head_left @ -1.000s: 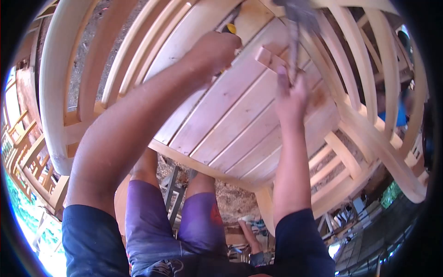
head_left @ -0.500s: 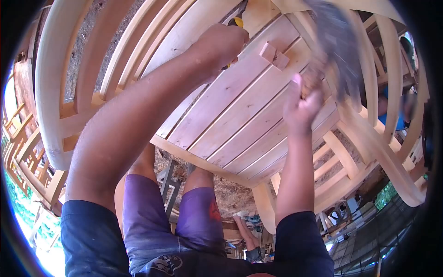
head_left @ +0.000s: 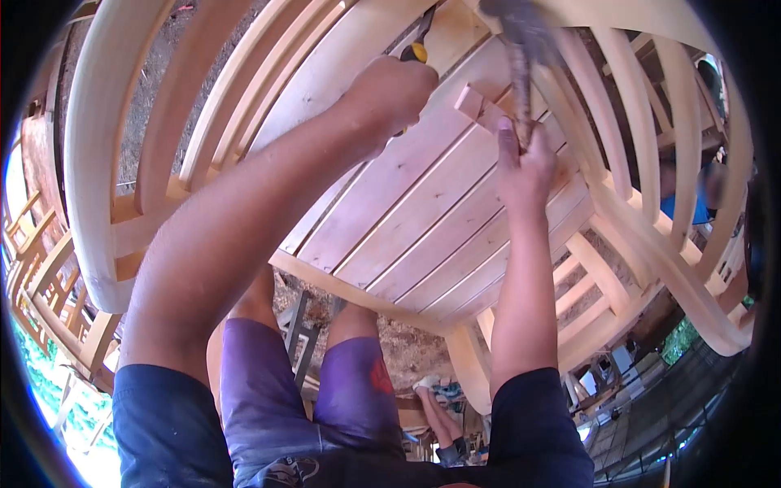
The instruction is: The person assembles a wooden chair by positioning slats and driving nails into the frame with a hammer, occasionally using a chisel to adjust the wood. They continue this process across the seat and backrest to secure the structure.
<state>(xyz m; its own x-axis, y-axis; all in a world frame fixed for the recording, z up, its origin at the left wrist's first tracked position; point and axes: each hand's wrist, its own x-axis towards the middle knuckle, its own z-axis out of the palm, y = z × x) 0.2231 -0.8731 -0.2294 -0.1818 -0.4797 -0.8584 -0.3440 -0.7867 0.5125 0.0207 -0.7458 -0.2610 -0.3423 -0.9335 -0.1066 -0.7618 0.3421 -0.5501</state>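
Left hand (head_left: 390,89) is closed in a fist around a chisel (head_left: 418,50). Only the yellow-and-black handle end and a short dark shank are seen above the knuckles. It is aimed toward the far corner of the chair seat (head_left: 407,211), and the contact point is hidden. Right hand (head_left: 525,167) is clamped on the handle of a hammer (head_left: 519,57), held upright with the head at the top edge of the view. The hammer is motion-blurred, so the head shape cannot be told. The hands are apart, chisel on the left, hammer on the right. A small wooden block (head_left: 474,103) is seen on the seat slats between the two hands, just beside the right hand's fingertips; whether it is touched cannot be told. The seat is made of bare pale slats running diagonally. It is framed on the left by a curved back rail (head_left: 85,163) with spindles, and similar curved parts are seen on the right. Below the seat edge, purple shorts (head_left: 260,382) and a sawdust-covered floor (head_left: 407,346) are visible. More unfinished chairs (head_left: 49,276) are seen at the far left. A person in a blue top (head_left: 698,207) is partly seen through the spindles at the right edge.
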